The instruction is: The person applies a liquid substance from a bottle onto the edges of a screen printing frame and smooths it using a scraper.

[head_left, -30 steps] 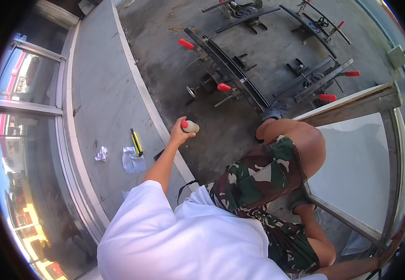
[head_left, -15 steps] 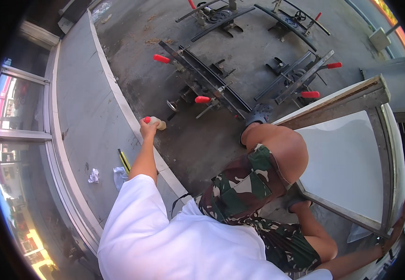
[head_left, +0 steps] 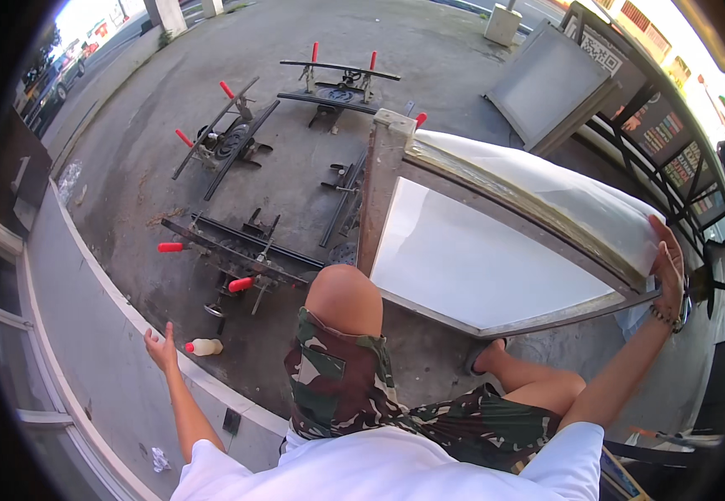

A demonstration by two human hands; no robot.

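My left hand [head_left: 161, 346] is raised with its fingers apart and holds nothing. A small pale bottle with a red cap [head_left: 204, 346] lies on the concrete just to its right, apart from the hand. My right hand [head_left: 668, 265] lies flat against the far right end of a large framed white panel [head_left: 479, 259] that stands tilted in front of me. My raised knee in camouflage shorts [head_left: 341, 367] sits between both hands, close to the panel's wooden post [head_left: 381, 179].
Several black metal stands with red-tipped handles [head_left: 237, 250] lie on the concrete ground ahead. A grey ledge [head_left: 87, 334] runs along the left, with a crumpled wrapper [head_left: 159, 458] on it. A grey board [head_left: 546, 83] and railings stand at the far right.
My left hand held the bottle up before; now it is open and the bottle lies on the ground beside it. My view has swung toward the white panel.
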